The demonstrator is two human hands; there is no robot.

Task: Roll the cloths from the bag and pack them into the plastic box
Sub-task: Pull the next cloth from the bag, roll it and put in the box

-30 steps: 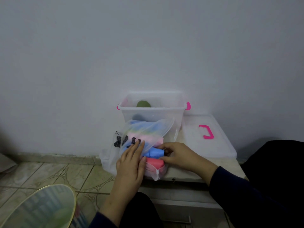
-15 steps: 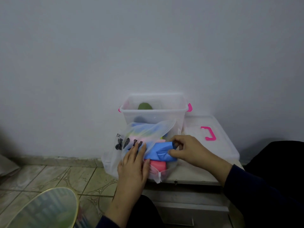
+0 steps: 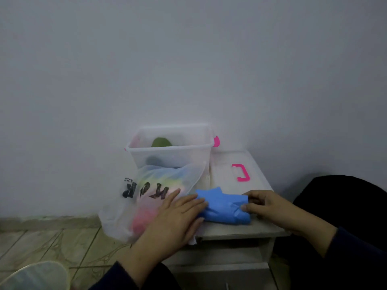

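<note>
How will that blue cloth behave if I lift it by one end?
The blue cloth is creased and bunched between the left hand and right hand, so it would probably droop, not stay stiff. It looks thin, likely light. Lying flat, it should not roll away.

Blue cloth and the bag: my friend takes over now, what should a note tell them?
Left hand: flat on the bag, fingertips at the blue cloth.
Right hand: pinching the cloth's right end.
The cloth lies unrolled on the white table, beside the bag.
Done: a green cloth sits in the plastic box.
Left: roll the blue one, pack it, then the bag's remaining cloths.
</note>
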